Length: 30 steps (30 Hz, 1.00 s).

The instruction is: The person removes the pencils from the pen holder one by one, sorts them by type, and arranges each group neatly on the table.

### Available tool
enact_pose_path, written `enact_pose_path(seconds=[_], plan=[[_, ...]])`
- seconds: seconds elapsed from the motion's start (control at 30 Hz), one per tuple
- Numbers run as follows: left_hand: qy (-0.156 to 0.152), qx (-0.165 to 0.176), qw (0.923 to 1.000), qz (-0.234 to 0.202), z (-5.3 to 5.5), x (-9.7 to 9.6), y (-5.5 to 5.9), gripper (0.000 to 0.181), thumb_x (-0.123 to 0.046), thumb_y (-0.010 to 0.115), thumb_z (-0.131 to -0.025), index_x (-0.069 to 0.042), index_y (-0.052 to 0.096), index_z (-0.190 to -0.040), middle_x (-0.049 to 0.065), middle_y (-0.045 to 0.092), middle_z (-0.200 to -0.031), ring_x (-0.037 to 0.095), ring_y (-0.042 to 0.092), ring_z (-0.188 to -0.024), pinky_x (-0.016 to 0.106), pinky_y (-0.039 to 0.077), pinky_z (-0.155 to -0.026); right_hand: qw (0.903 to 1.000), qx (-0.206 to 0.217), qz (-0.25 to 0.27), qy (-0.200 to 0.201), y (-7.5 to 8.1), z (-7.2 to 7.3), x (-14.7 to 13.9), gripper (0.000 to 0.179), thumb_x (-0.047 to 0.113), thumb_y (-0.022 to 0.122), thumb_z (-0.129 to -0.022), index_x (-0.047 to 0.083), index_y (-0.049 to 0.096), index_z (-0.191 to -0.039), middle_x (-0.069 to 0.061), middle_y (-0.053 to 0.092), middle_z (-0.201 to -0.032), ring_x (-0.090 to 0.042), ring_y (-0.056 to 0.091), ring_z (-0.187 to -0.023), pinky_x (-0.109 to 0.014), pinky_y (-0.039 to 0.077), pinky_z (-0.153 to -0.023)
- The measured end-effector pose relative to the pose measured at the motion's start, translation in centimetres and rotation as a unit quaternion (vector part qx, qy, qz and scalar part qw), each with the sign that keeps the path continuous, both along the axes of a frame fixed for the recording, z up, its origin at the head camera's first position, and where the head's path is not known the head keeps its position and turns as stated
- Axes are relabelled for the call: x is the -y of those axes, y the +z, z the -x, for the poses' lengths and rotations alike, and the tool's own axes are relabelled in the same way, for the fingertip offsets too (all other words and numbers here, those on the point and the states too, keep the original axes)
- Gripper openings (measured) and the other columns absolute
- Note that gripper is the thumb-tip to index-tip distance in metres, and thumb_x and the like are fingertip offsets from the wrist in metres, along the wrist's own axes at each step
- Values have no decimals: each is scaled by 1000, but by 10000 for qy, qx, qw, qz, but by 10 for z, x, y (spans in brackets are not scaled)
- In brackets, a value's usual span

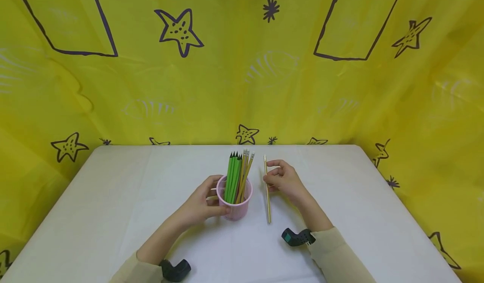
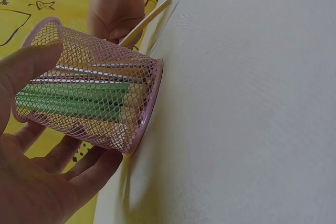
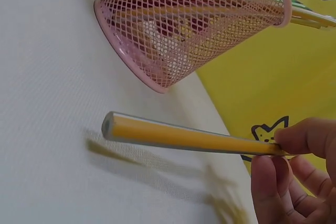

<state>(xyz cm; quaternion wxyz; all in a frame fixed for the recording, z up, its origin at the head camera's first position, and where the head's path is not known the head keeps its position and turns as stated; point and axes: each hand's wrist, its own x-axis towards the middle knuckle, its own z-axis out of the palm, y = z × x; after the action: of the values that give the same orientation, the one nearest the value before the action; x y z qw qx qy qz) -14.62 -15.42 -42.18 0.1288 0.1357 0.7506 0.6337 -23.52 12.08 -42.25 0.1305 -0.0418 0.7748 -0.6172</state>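
Observation:
A pink mesh pencil cup (image 1: 235, 212) stands near the middle of the white table, with my left hand (image 1: 196, 204) gripping its left side, thumb at the front. Several green pencils (image 1: 232, 178) with dark points up lean in it beside several yellow pencils (image 1: 246, 178), eraser ends up. Just right of the cup, my right hand (image 1: 286, 181) pinches a single yellow pencil (image 1: 268, 205) between thumb and fingers. The right wrist view shows that pencil (image 3: 184, 136) with its blunt, unsharpened end pointing away from the hand, over its shadow on the cloth.
A white cloth covers the table (image 1: 94, 207). Behind it and along both sides hangs a yellow curtain (image 1: 219, 102) printed with starfish and fish. A dark wrist device (image 1: 175, 270) sits by the left sleeve, another dark device (image 1: 298, 237) by the right.

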Motion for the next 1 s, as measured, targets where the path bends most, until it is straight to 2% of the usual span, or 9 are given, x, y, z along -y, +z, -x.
enact_pose_path(seconds=[0.53,0.8,1.0], plan=[[-11,53,10000,-52,0,0,-1,78,-7,82,-80,-12,39,-145,17,48,-146,40,53,-129,48,49,-105,9986,9,-531,-27,-11,6,5,49,3,74,-87,5,54,-132,-14,65,-96,-17,66,-69,-32,62,-62],[32,24,10000,-2,0,0,0,78,-8,83,-80,-12,39,-145,16,48,-146,40,52,-130,49,49,-105,9966,76,-826,8,-13,7,6,48,4,74,-87,7,55,-131,-13,66,-95,-17,66,-67,-33,62,-59],[43,41,10000,29,0,-1,0,78,-8,82,-80,-12,39,-144,16,48,-145,39,52,-130,49,49,-105,9947,-82,-1022,63,-14,3,9,45,2,75,-84,5,59,-126,-12,68,-91,-17,67,-65,-33,62,-58]])
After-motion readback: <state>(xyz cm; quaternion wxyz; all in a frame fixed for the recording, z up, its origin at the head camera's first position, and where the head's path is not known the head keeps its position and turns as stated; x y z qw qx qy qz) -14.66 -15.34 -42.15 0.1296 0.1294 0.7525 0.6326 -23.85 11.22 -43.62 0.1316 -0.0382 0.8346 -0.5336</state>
